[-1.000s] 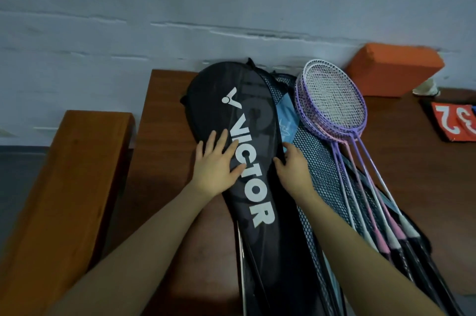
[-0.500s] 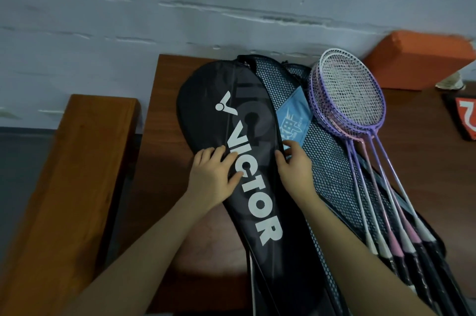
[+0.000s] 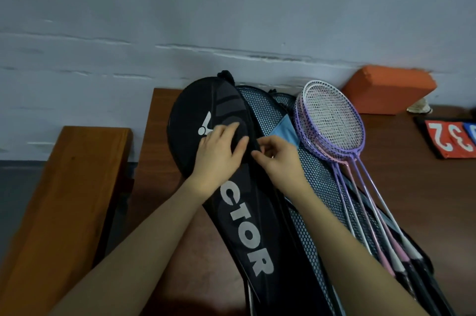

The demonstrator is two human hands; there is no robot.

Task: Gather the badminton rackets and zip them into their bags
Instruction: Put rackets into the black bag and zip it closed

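The left hand (image 3: 221, 153) pressed flat, steadying the black bag (image 3: 239, 212) while the right hand's (image 3: 279, 158) fingers (image 3: 257, 154) pinched its edge, likely the zipper.

Black Victor racket bag (image 3: 231, 212) on wooden table (image 3: 425, 186).
Left hand (image 3: 219, 158) lay flat on bag; right hand (image 3: 277, 158) pinched its edge. Purple rackets (image 3: 332, 122) rested on mesh bags (image 3: 316, 186) alongside.

a pale grey-blue wall (image 3: 231, 6) with cracked horizontal seams ran behind a dark brown wooden table (image 3: 425, 174). a lighter wooden bench (image 3: 64, 199) stood just beside the table's left edge. dark grey floor (image 3: 15, 186) showed at far left. the light was dim.
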